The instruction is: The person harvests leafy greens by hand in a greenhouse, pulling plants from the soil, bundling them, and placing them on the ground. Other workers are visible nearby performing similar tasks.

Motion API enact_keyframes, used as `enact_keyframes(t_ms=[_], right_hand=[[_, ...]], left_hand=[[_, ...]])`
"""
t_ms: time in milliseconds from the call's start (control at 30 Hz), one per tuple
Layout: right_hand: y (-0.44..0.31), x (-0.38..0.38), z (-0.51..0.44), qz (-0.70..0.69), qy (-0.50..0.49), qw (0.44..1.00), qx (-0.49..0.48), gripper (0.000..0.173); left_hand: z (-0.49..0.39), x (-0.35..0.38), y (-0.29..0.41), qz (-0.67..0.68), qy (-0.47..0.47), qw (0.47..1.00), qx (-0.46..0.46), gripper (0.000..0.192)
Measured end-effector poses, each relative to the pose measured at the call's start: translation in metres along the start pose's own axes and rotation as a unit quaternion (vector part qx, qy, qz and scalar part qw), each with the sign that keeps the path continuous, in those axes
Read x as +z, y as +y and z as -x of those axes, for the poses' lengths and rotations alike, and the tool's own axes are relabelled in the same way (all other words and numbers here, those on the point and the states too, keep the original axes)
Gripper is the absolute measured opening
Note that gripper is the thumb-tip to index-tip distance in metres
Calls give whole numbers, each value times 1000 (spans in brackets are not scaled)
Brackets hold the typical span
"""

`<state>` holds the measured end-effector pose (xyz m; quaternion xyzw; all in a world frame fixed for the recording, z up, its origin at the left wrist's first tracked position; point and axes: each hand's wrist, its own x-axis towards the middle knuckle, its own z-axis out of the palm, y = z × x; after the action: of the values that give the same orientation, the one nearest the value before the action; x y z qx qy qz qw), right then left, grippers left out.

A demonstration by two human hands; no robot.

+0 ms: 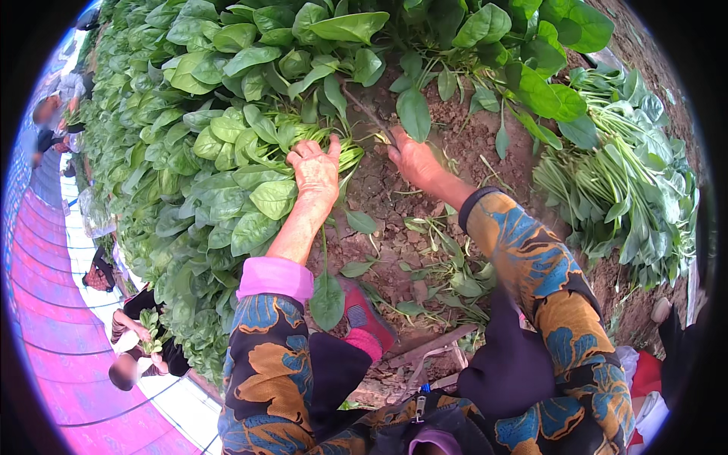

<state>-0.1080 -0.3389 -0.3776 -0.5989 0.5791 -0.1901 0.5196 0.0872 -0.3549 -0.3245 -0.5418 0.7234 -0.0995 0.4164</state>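
Observation:
My left hand (pixel 315 168) is closed around a bunch of cut-looking spinach (pixel 273 131), its pale stem ends showing past my fingers and its leaves spreading left. My right hand (pixel 415 159) grips the handle of a thin, long-shafted tool (pixel 367 108). The tool's shaft slants up and left to the base of the standing spinach plants (pixel 307 28). Leaves hide its far end, so its blade or tip cannot be made out. Bare brown soil (pixel 381 193) lies between my hands.
A heap of harvested spinach (pixel 620 182) lies at the right. Loose leaves and weeds (pixel 460 278) litter the soil near my red shoe (pixel 367 318). Below is a wooden frame (pixel 432 347). At the far left, a person (pixel 142 347) holds greens, and others work farther up.

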Motion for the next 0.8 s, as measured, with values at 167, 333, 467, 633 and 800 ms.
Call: enact_keyframes(t_ms=[167,333,467,633,800], right_hand=[[31,28,-19,-41,14,999,-18,30],[25,30,-14,-97,-25,994,39,36],[50,31,15,-120,31,992,9,32],[22,16,8,-63,-12,998,-8,29],[12,18,-8,62,-24,997,30,30]], left_hand=[[-5,5,1,26,72,997,22,56],[0,6,-2,32,78,996,32,54],[0,4,-1,48,76,996,23,53],[3,7,-1,54,66,996,3,51],[2,7,2,79,32,996,-7,48]])
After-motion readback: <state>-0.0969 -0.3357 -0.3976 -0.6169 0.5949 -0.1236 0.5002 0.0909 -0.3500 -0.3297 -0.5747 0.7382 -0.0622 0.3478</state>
